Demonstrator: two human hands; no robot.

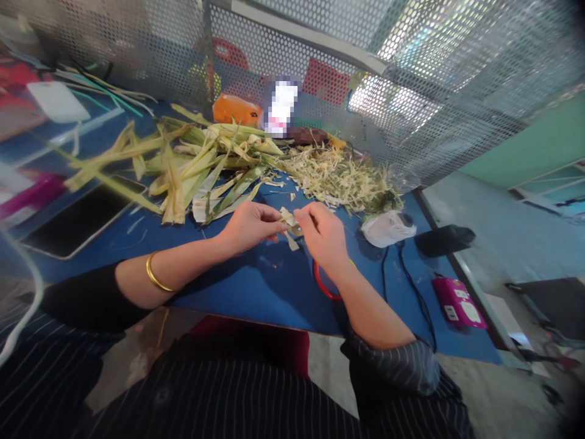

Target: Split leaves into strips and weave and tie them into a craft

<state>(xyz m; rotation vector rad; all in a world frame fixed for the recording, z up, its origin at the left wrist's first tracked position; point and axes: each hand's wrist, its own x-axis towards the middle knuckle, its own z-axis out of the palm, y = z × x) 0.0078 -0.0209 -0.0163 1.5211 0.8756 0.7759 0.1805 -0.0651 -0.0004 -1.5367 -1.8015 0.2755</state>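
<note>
My left hand (249, 224) and my right hand (322, 235) meet over the blue table (269, 286), fingers pinched on a small pale strip of palm leaf (290, 224) held between them. A gold bangle sits on my left wrist. Beyond the hands lies a heap of long green-yellow palm leaves (192, 164). To its right is a pile of fine leaf trimmings (340, 177). A red ring-shaped object (322, 286) shows partly under my right wrist.
A dark tablet (82, 219) lies at the left. An orange packet (236, 110) stands by the perforated metal screen (411, 67). A white crumpled wad (387, 228), black cable and pink box (457, 300) lie at the right edge.
</note>
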